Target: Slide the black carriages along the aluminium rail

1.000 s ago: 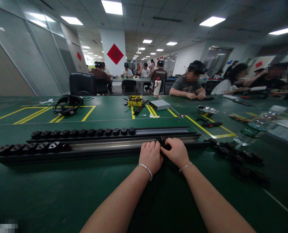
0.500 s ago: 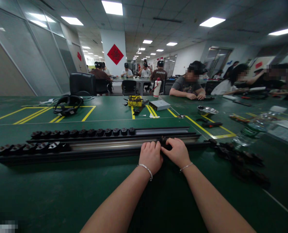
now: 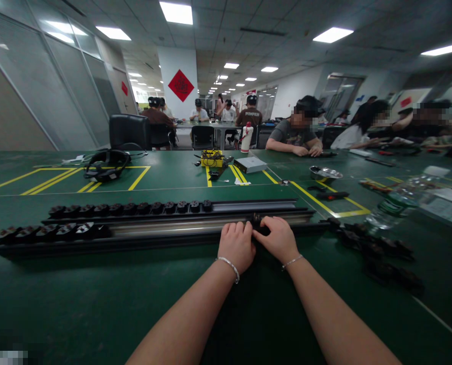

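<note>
Two long black rails lie side by side across the green table. The near rail carries several small black parts at its left end; the far rail carries a longer row. My left hand rests curled on the near rail's middle. My right hand sits right beside it, fingers pinched on a small black part on the rail. A pile of loose black parts lies to the right of my hands.
A black headset lies at the back left inside yellow tape lines. A yellow box, a grey box, a metal dish and a plastic bottle stand further back. Other people sit at the tables behind and right.
</note>
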`<action>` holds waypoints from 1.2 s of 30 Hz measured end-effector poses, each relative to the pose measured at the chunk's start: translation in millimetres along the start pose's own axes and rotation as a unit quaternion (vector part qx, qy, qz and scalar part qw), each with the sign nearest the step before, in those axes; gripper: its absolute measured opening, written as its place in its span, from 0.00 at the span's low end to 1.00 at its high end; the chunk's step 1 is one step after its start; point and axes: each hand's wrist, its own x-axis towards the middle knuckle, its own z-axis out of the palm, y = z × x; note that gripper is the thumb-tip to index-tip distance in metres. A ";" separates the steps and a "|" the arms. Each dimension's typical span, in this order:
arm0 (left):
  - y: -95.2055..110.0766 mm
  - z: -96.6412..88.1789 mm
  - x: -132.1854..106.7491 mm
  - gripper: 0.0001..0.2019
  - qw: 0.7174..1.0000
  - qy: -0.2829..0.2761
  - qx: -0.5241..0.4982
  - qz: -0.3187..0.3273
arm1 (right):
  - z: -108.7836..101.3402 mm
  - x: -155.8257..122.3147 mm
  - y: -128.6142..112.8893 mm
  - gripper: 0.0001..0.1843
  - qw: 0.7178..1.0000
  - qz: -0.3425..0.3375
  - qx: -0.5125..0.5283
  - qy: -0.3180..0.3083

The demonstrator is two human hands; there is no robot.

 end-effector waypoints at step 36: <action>-0.8 -0.2 0.5 0.21 1.000 0.003 -0.003 0.003 | 6.1 -3.6 3.5 0.17 1.000 0.018 0.001 0.026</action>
